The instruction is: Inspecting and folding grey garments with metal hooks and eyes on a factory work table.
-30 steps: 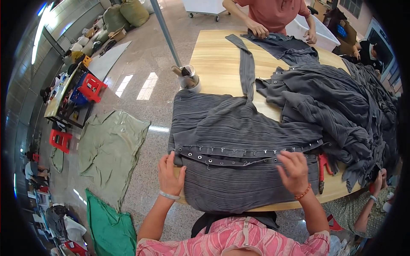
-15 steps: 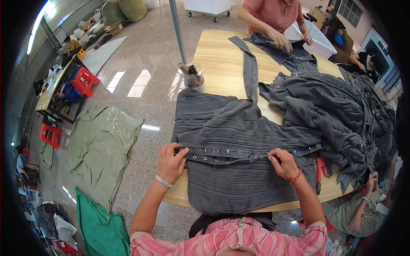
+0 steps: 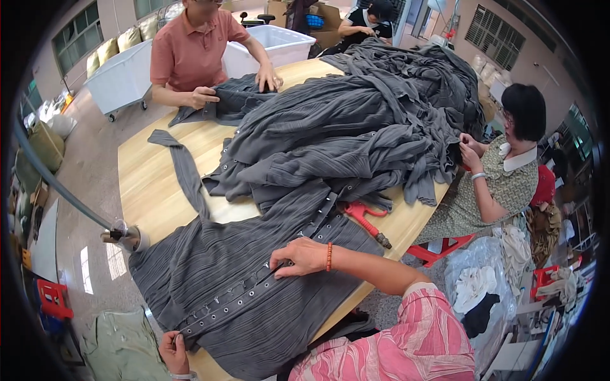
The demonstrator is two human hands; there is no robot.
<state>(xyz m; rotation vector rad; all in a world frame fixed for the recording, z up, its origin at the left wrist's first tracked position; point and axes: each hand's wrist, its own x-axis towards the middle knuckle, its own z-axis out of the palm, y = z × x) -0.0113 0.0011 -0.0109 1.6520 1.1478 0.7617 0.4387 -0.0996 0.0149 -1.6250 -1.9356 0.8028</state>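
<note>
A dark grey ribbed garment (image 3: 254,305) lies spread at the near side of the table, with a strip of metal eyelets and hooks (image 3: 238,295) running slantwise across it. At the strip's lower left end, my left hand (image 3: 173,351) pinches the edge between thumb and fingers. Farther up the strip, my right hand (image 3: 302,256) is closed on its edge, the fingertips partly hidden. A long grey sleeve or strap (image 3: 184,168) stretches away from the garment. Beyond the strip's far end lies a red pistol-shaped tool (image 3: 363,216).
A big heap of grey garments (image 3: 356,120) covers the far right of the wooden table (image 3: 143,181). At the left edge stands a clear cup of tools (image 3: 130,238). One person (image 3: 203,51) handles a grey garment across the table; another (image 3: 499,171) sits at the right. White bins (image 3: 121,76) stand behind.
My view has swung to the right, so the heap and the seated person at the right show more fully. Both hands stay on the eyelet strip.
</note>
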